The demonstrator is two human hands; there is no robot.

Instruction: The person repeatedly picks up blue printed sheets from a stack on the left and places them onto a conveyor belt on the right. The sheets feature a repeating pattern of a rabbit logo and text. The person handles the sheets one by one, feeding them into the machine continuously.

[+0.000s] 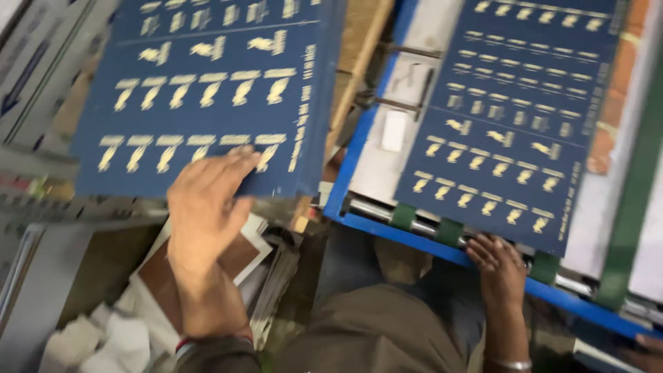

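Left hand [204,207] flat, fingers spread on the stacked blue sheets [207,97] — one more sheet [504,124] waits on the blue-framed feeder [407,238], right hand [498,266] loosely curled at its edge, gripping nothing.

Both hands, left [204,207] and right [498,266], touch blue printed sheets [207,97].

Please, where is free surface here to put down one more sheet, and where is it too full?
Free: the pale strip between the blue frame and the right blue sheet. Crowded: the left hand rests on the left blue stack; below lies paper clutter.
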